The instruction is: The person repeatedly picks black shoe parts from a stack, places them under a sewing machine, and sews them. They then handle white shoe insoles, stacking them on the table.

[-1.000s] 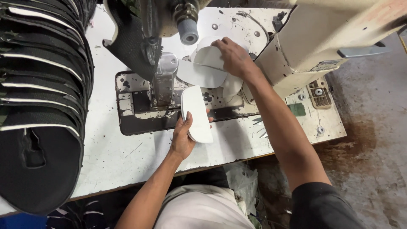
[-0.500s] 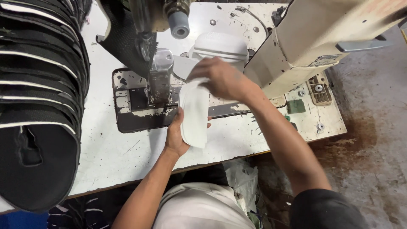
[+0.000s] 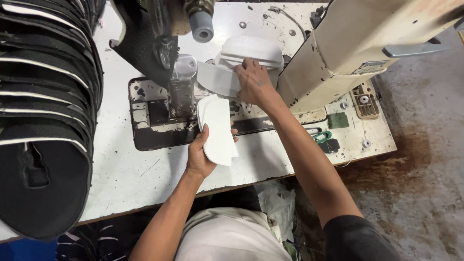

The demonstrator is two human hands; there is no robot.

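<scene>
The white curved piece stands on edge beside the sewing machine's presser post, over the dark bed plate. The left hand is closed around its near end, thumb on the face and fingers wrapped behind. The right hand lies flat, fingers spread, on a grey panel just beyond the post, pressing it down without a full grasp; a pale cap-shaped piece sits touching behind it. As a judgement, the step in hand is bringing the two parts together at the needle, and the next move calls for lining up the white piece's far edge with the grey panel's edge before any stitching.

Counted: one white curved piece, one grey panel, one pale cap-shaped piece, one machine. On the counter at the left rises one stack of black pieces with white edges, too many layers to count surely. Small oddments lie at the right.
</scene>
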